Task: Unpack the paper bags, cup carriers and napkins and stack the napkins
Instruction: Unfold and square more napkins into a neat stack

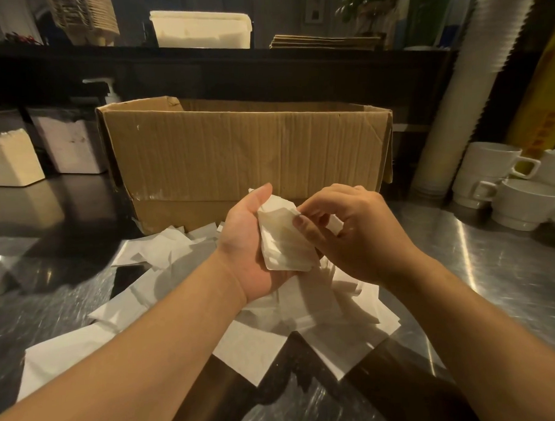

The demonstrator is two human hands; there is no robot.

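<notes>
White folded paper napkins (285, 241) sit gripped in our left hand (250, 242) while our right hand (349, 233) pinches their top edge before the unlabelled brown cardboard box (245, 148).

One view only, worn on the head, wide-angle, facing forward and tilted down over the worktop (479, 253). Close to both forearms, which enter from the bottom edge and meet near frame centre, left hand (249, 242) and right hand (355, 232) just below the middle. Near enough that the cardboard box (246, 151) straight ahead spans most of the width. Further back, a dark shelf (201, 60) along the top of the frame. Strong bending of straight lines toward the edges, as at the white cups (501, 183) far right
</notes>
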